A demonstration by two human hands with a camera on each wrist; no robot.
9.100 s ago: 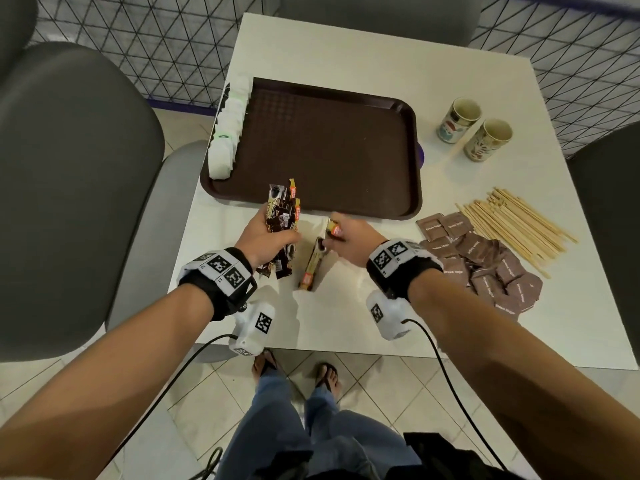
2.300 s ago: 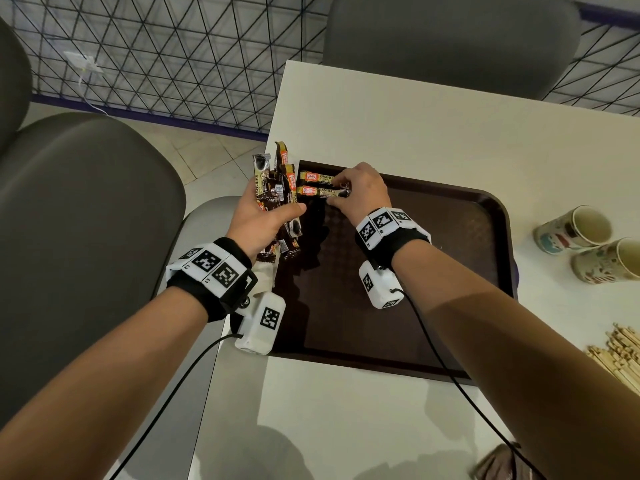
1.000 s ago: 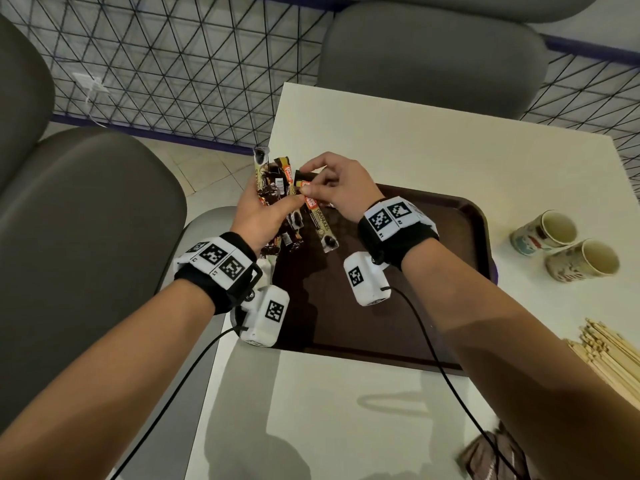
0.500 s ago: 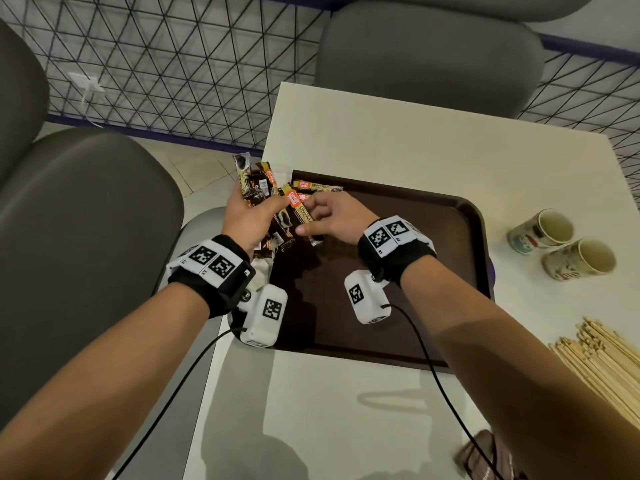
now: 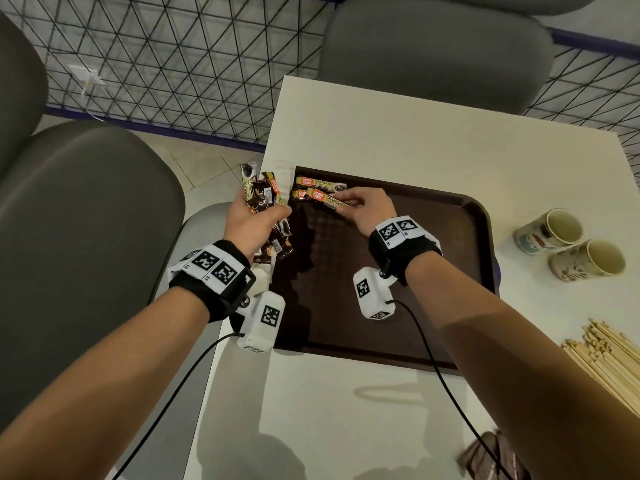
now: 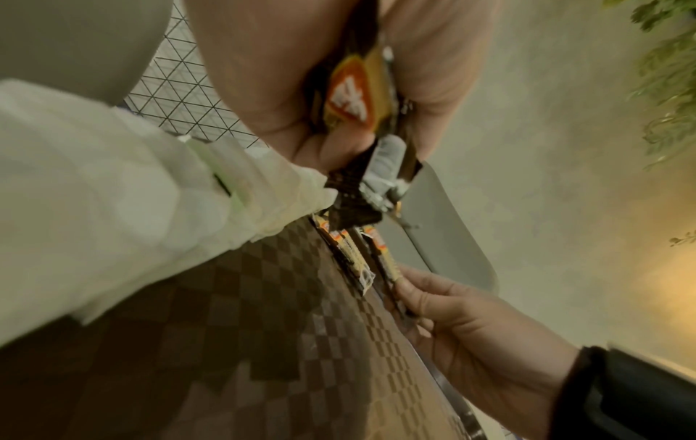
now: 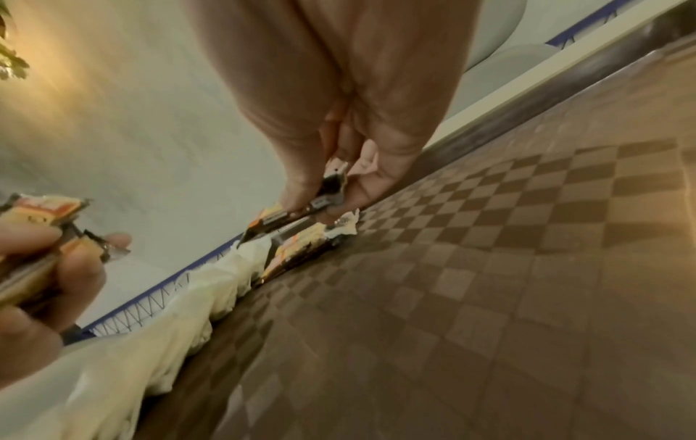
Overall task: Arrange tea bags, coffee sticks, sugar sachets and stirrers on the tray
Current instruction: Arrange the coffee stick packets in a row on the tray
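My right hand (image 5: 367, 211) pinches one slim gold-and-brown foil coffee stick (image 5: 330, 201) by its right end, thumb and fingertips closed on the crimped seal; the right wrist view shows it held just above the dark brown textured plastic tray (image 5: 433, 244), tilted, its left end low. It sits at the tray's far left corner, crossing over the nearer of two laid coffee sticks (image 5: 320, 183) that lie parallel to the far edge.

My left hand (image 5: 254, 223) is closed around a fanned bundle of coffee sticks (image 5: 261, 199), held upright over the tray's left edge.

White paper tea bags (image 7: 211, 300) line the tray's left edge in a row. Pale wooden stirrers (image 5: 609, 355) lie on the white table (image 5: 381, 133) near its right edge, and brown sugar sachets (image 5: 491, 459) near its front edge; neither is on the tray yet.

Assessment: the stick is light, thin and mildly flexible, with a slick foil skin. An end pinch on the flat seal gives the best purchase; a mid-body grip would likely bend it. Laid sticks weigh little and may slide on contact, so lowering it straight down beside the row appears prudent. The bundle could shed a stick if my left grip loosens.
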